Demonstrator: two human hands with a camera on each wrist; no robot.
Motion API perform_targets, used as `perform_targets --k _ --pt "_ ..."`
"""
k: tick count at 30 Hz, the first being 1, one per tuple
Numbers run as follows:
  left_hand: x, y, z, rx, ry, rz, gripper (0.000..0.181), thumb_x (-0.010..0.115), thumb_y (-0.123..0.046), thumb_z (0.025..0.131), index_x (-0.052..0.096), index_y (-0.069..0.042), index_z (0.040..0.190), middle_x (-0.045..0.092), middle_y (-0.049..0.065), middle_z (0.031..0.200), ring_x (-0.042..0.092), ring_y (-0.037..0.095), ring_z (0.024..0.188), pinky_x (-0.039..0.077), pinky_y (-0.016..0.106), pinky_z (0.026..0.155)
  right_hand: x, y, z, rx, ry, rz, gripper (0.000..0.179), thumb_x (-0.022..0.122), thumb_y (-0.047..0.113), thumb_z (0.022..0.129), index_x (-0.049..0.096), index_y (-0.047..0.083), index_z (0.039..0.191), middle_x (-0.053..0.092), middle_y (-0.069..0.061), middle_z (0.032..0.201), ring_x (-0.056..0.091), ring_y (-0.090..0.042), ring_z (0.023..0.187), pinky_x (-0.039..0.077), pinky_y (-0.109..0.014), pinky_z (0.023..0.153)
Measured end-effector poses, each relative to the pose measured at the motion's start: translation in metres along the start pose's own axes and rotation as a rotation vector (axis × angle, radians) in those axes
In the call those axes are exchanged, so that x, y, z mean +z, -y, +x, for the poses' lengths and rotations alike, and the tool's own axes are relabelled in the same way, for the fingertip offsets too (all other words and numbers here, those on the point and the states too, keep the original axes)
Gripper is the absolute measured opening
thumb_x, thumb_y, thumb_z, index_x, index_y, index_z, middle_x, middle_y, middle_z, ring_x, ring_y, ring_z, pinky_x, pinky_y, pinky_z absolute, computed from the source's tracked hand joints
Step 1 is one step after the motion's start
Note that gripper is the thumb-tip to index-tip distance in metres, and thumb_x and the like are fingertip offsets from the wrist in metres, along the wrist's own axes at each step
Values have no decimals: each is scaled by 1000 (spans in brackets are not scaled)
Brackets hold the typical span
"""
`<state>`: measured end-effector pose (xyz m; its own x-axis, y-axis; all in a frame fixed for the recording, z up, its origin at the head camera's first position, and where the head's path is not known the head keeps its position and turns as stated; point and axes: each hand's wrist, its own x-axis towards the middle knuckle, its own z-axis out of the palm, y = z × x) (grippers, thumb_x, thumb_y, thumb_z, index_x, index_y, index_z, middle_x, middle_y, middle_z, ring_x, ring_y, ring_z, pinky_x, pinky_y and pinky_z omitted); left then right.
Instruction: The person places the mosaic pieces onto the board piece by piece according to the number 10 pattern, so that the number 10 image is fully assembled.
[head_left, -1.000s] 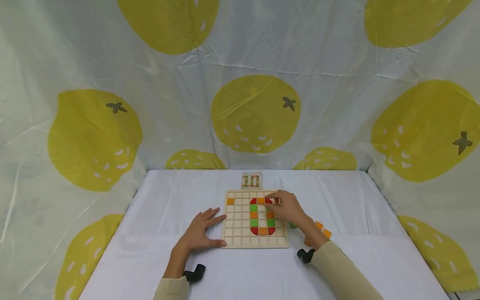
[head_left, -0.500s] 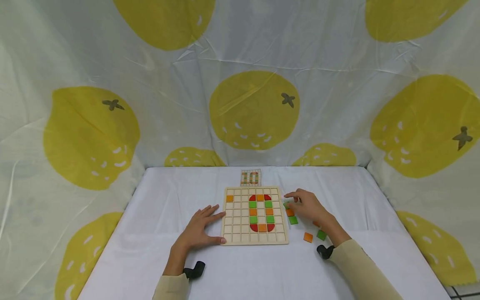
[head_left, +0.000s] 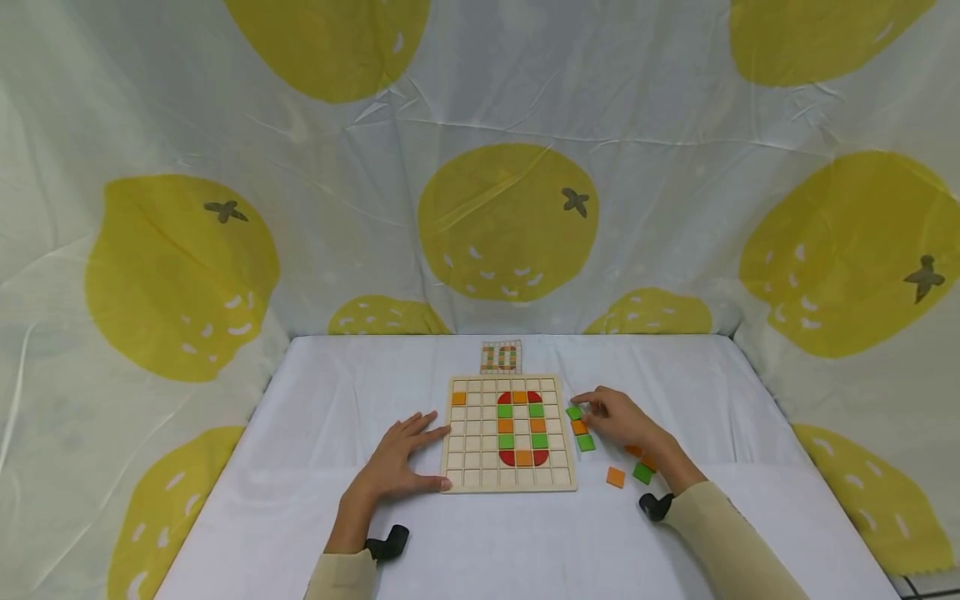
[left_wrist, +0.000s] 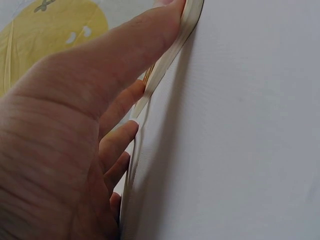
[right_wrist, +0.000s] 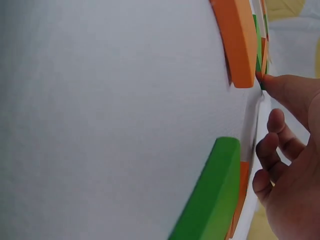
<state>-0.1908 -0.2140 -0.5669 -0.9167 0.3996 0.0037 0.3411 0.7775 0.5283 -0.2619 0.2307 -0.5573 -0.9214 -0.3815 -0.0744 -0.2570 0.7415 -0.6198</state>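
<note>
A: What sits furthest left?

B: The left hand (head_left: 396, 462), its grip spread, with thumb and index fingertip touching the left edge of the wooden board (head_left: 480, 465).

A: And on the board itself?

B: 1 orange tile (head_left: 459, 399) in the leftmost column, 2nd row from the far edge. Then, slightly right of the middle, a closed ring of 12 pieces: 4 red corners (head_left: 534, 397), 4 green squares (head_left: 539, 441) and 4 orange squares (head_left: 523, 457). (A small printed card (head_left: 501, 357) lies just beyond the board's far edge.)

A: Past the board's right edge?

B: 3 loose pieces in a slanting row on the white-covered bench (head_left: 487, 546): a far green piece (head_left: 574, 412), a middle orange piece (head_left: 579, 427) and a near green piece (head_left: 585, 443).

A: Where's the right hand (head_left: 618, 419)?

B: At that row, from the right, index finger above the far end, other fingers curled in. I can't tell whether its grip pinches a piece.

A: Anything further right?

B: Nearer the person, 1 lone orange piece (head_left: 616, 477); then, by the right wrist, 2 partly hidden orange pieces (head_left: 633, 451) and 1 last green piece (head_left: 643, 472).
</note>
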Motion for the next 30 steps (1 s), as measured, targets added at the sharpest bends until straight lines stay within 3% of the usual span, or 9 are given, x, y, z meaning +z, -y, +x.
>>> perform_targets --k 12,30 --pt "1 2 -1 -2 9 -6 92 80 -73 71 54 -34 151 36 0 168 23 32 159 15 61 128 3 0 -3 72 -34 59 26 72 20 97 74 20 123 57 0 93 51 -18 87 44 -30 75" --pt "0 2 1 8 -1 -5 93 80 -73 70 55 -33 150 37 1 167 24 33 159 15 61 128 4 -1 2 68 -22 55 27 76 25 95 74 20 120 54 -1 91 51 -18 88 44 -29 74"
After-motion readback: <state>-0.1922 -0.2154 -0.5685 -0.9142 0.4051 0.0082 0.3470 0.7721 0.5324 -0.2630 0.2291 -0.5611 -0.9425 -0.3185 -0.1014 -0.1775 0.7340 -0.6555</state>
